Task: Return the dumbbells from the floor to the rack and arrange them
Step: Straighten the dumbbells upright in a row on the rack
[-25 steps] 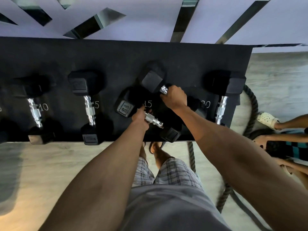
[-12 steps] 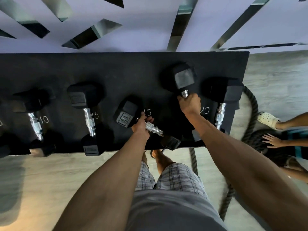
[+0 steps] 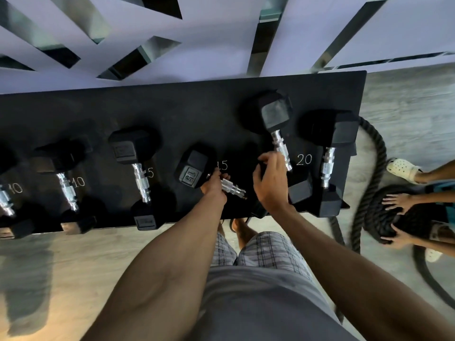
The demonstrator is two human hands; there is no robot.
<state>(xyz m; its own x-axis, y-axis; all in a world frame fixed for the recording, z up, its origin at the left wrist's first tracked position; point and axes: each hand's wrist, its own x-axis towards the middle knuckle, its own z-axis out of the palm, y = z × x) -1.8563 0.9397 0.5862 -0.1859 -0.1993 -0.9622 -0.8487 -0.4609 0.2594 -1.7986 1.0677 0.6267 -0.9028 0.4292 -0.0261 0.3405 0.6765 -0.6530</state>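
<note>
Because the 15 dumbbell (image 3: pixel 194 172) is dense, left hand (image 3: pixel 214 190) clasps its knurled handle (image 3: pixel 232 188); right hand (image 3: pixel 270 185) hangs slack, empty.

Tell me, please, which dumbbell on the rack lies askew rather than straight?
The dumbbell stamped 15, gripped by the left hand: its handle runs diagonally, while the others lie roughly front to back.

Matt black rack (image 3: pixel 172 114); dumbbell (image 3: pixel 280 143) knurled chrome handle, rubbery heads.

On the rack (image 3: pixel 172 112) the dumbbells (image 3: pixel 141 173) lie side by side (rope (image 3: pixel 369 143) on floor (image 3: pixel 73 254) to right)
</note>
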